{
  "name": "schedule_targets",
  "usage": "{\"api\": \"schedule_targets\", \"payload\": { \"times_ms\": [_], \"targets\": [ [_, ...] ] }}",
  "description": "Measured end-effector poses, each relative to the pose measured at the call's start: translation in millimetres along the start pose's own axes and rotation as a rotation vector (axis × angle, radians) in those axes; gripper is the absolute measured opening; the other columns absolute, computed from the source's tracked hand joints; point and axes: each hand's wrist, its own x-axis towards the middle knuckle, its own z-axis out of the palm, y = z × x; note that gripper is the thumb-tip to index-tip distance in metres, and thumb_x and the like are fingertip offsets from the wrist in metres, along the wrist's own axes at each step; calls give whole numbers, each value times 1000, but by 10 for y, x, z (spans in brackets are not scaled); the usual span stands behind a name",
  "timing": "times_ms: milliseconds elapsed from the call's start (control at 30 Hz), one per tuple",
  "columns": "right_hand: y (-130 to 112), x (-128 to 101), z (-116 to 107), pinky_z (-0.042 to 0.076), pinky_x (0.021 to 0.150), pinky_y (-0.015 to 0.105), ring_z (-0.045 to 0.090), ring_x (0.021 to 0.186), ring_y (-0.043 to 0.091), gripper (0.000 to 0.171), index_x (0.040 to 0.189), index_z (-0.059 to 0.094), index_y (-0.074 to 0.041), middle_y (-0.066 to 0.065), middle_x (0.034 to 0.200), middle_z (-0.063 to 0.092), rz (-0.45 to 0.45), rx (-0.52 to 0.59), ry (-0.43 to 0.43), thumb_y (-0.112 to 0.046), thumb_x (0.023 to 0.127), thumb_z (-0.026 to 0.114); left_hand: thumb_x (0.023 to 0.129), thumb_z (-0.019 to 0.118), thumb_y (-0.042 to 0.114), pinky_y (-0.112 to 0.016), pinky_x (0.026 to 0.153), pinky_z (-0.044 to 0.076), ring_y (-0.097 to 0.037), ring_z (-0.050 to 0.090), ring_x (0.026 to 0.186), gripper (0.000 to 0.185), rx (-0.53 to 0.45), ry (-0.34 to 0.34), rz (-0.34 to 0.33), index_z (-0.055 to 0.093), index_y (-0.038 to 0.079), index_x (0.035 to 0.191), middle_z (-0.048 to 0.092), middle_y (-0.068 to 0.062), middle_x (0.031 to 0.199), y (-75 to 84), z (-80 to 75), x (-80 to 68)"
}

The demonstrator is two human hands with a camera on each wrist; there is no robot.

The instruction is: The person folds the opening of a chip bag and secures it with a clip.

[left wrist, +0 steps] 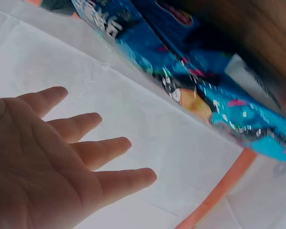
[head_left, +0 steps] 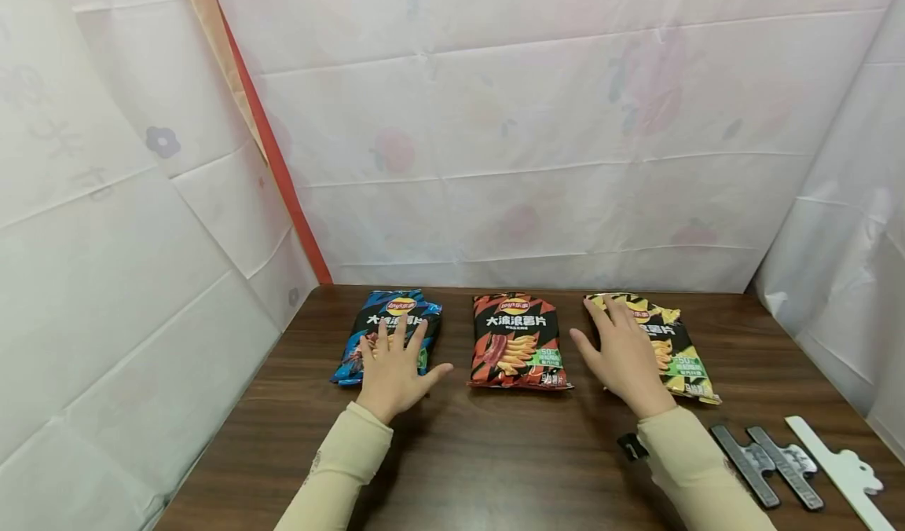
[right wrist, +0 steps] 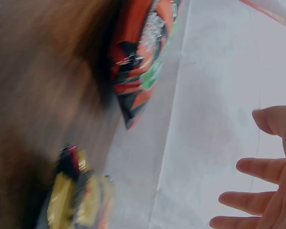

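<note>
The left hand (head_left: 397, 368) is held spread above the blue bag (head_left: 393, 307), and the right hand (head_left: 625, 358) is held likewise above the yellow bag (head_left: 676, 352); gaps are shown in both wrist views, and nothing is gripped. The red bag (head_left: 516, 344) is laid between them on the table (head_left: 488, 468). Two grey clips (head_left: 745, 466) and a white clip (head_left: 837, 470) are placed near the right forearm, untouched. The step is judged to be one of positioning only; for any bag to be taken up, fingers would need to be lowered and curled around an edge.
</note>
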Motion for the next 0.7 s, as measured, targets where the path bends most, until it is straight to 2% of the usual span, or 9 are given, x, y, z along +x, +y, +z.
{"api": "schedule_targets", "payload": {
  "times_ms": [133,367,533,700],
  "targets": [
    [-113,124,-7,33,106,66,35,138,48,58,146,45,-6,28,151,38,-31,65,13,-38,99,57,89,48,72,-72,111,14,-50,16,147,83,-26,7,-5,33,23,155,23,-16,162,-52,-66,36],
    [-339,298,25,38,105,61,41,135,44,54,145,46,-6,23,149,42,-58,210,-14,-34,100,55,95,58,49,-64,108,34,-49,40,136,66,-107,92,14,47,8,145,43,-22,150,-167,-111,77],
    [-510,388,65,37,107,60,41,137,40,54,147,43,-9,19,151,41,-36,324,-67,-35,101,52,97,58,43,-60,105,40,-45,45,134,61,-198,95,2,49,3,143,45,-24,147,-233,-169,112],
    [-679,468,135,38,107,59,43,137,38,56,151,38,-15,16,154,38,17,440,-126,-36,101,51,98,57,39,-58,106,39,-43,45,134,61,-295,83,-23,47,0,143,45,-24,147,-321,-230,150]
  ]
}}
